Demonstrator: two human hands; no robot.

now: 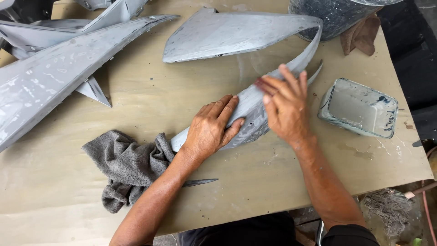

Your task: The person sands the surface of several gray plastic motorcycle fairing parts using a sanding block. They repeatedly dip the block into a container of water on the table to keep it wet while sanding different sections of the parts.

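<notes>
Head view: looking straight down on a workbench, both hands busy on one grey panel.
Table (59, 182): tan board top, wet smears around the work.
Side fairings (50, 77): big grey primed pieces, far left, well apart from the hands.
Panel (236, 34): curved grey shell in the middle, arching from the top down to the near edge; its lower arm lies under both hands.
Bucket (334, 16): dark and spattered, top right, a brown cloth (362, 36) tucked beside it.
Towel (127, 166): grey, crumpled, just beside the left wrist.
Tub (359, 107): square, cloudy water inside, right of the panel.
Left hand (210, 129): flat, fingers spread, pressing the panel's lower arm to the table.
Right hand (287, 107): fingers together, pressed down on a small reddish-brown pad (263, 85) against the panel.
Step, by the look of it: wet rubbing of the panel's narrow arm.
Next stroke calls for: a steady left-hand brace, even pressure along the curve, and care at the thin edge.
</notes>
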